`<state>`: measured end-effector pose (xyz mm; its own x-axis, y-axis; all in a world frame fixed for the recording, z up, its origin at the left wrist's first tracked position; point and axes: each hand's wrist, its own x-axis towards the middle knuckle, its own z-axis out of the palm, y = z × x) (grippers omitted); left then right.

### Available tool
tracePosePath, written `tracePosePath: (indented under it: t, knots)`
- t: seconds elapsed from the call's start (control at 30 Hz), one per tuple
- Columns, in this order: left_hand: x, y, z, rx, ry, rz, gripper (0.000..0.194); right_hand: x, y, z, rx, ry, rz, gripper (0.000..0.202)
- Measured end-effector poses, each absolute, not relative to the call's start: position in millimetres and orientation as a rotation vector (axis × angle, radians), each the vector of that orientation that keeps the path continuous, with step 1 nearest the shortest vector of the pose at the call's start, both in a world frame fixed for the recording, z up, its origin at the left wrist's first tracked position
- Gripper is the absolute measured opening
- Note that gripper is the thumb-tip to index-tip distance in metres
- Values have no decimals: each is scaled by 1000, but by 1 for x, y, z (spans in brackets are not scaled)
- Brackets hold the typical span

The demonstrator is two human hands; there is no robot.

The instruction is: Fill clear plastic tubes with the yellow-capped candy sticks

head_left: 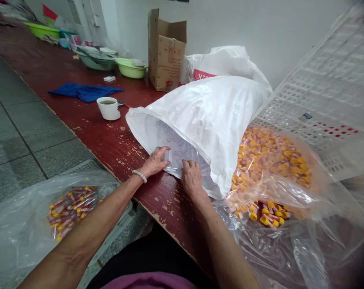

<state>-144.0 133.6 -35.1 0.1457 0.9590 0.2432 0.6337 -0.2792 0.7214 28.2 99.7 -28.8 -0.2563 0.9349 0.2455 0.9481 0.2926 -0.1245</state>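
A large white woven sack [212,108] lies on its side with its mouth facing me, and clear plastic pieces show inside. At the left of the mouth, my left hand [156,161], with a beaded bracelet on the wrist, is closed around a few small clear plastic tubes [168,157]. My right hand [191,176] is just inside the lower lip of the sack, fingers curled down. What lies under its fingertips is hidden. To the right is a clear plastic bag [278,188] full of small yellow-capped pieces [268,212] with red-and-white bodies.
A white cup of dark liquid [108,109] stands left of the sack, near a blue cloth [84,91]. Behind are a cardboard box [166,56] and green basins [130,69]. A white crate [320,88] leans at right. Another filled plastic bag [22,224] sits low at left.
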Motion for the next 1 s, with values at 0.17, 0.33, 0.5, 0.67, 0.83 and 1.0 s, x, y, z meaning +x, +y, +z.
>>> tracePosePath:
  t: [0.17, 0.33, 0.5, 0.67, 0.83, 1.0]
  knots:
    - [-156, 131, -42, 1650, 1483, 1067, 69, 37, 97, -18, -1930, -2141, 10, 37]
    - [-155, 126, -40, 1140, 1327, 1263, 65, 47, 91, -25, -1746, -1873, 163, 39]
    - [-157, 119, -29, 1013, 1166, 1299, 52, 29, 88, -31, -1525, -2060, 150, 34]
    - [-160, 115, -30, 942, 1056, 1283, 48, 13, 87, -29, -1557, -2365, 91, 36]
    - [-162, 112, -33, 1066, 1091, 1318, 38, 23, 85, -28, -1708, -2283, 170, 26]
    - [-156, 117, -24, 1569, 1356, 1205, 38, 35, 83, -38, -1550, -2071, 371, 23]
